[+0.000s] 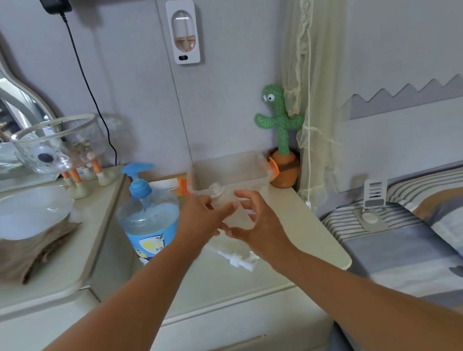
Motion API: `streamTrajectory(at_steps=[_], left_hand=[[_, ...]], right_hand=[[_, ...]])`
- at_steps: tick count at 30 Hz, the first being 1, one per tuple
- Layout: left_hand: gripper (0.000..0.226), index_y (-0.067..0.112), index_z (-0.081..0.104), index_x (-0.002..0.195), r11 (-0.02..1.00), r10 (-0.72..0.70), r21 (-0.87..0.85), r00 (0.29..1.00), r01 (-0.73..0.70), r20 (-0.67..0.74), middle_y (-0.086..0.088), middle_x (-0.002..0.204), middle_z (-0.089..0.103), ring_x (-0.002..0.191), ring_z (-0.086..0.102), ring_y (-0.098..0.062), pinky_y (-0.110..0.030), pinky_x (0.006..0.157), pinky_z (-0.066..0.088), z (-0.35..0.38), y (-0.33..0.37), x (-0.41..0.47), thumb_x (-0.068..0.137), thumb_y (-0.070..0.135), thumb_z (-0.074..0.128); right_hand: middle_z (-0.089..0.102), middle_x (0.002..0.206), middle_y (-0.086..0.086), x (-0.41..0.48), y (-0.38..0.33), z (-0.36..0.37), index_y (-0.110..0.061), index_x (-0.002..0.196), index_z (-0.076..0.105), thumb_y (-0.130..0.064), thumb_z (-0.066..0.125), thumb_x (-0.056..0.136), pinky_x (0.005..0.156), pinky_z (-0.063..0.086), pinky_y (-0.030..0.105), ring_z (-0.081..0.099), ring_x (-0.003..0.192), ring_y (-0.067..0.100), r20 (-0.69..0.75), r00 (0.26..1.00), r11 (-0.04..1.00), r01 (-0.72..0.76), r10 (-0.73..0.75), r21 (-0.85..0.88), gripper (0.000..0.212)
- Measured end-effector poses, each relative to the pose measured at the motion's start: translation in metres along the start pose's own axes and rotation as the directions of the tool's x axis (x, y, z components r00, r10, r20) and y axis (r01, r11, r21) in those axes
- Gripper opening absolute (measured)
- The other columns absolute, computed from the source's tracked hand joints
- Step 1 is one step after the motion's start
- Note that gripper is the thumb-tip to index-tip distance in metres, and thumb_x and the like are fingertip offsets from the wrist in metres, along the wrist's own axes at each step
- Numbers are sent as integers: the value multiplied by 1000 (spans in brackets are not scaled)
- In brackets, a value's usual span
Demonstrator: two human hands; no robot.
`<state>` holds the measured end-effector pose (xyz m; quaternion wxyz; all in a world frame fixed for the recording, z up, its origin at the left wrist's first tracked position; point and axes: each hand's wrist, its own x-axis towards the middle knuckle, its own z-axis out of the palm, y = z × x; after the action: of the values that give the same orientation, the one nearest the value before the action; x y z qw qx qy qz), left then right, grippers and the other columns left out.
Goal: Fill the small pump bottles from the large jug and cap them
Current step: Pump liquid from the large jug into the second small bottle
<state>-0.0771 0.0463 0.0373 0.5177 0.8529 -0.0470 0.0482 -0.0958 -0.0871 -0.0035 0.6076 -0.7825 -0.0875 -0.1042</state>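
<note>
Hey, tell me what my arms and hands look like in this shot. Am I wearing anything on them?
Both forearms are bare right down to the bottom edge of the picture, with no sleeves in view. The left hand and the right hand have no gloves on. No watch, bracelet or band shows at either wrist, and no ring shows on the fingers that can be seen.

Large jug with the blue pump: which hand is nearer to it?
Left. The left hand is just right of the large jug, gripping the small bottle; the right hand holds the bottle's far side, farther from the jug.
</note>
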Motion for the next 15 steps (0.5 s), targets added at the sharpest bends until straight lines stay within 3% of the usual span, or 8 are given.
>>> streamTrajectory(at_steps=[2,5,7,12,15], left_hand=[[16,11,68,91,999,14,38,999,-13,-32,1,70,69,57,64,-7,-15,50,48,3,-2,2,83,25,72],[25,6,67,88,991,36,131,998,-28,-59,-4,66,67,59,65,-12,-25,56,54,9,-5,6,81,30,74],[33,3,65,85,984,34,177,995,-16,-98,-7,65,66,63,67,-18,-38,67,56,12,-8,11,79,34,75],[35,4,61,85,963,10,266,987,32,-158,-15,75,68,70,66,-28,-44,73,55,16,-21,24,80,36,74],[34,4,59,87,958,-7,279,984,58,-179,-18,78,67,73,67,-30,-46,73,55,21,-31,32,79,33,75]], right_hand=[[59,118,-16,0,5,-6,-30,123,49,-18,77,76,84,43,10,56,103,0,48,999,1000,23,-22,-21,56],[60,119,-19,2,17,-22,-27,122,54,-23,71,83,89,45,15,57,107,2,79,997,999,28,-25,-39,43],[62,115,-19,4,30,-35,-26,116,58,-26,68,85,88,47,18,59,103,3,28,1000,998,2,0,-70,33],[63,107,-16,7,75,-66,-24,108,64,-25,63,89,80,43,14,61,98,8,-79,992,982,-112,101,-154,19],[63,108,-14,11,95,-75,-23,110,64,-26,61,90,82,43,19,61,97,9,-85,987,972,-153,140,-179,20]])
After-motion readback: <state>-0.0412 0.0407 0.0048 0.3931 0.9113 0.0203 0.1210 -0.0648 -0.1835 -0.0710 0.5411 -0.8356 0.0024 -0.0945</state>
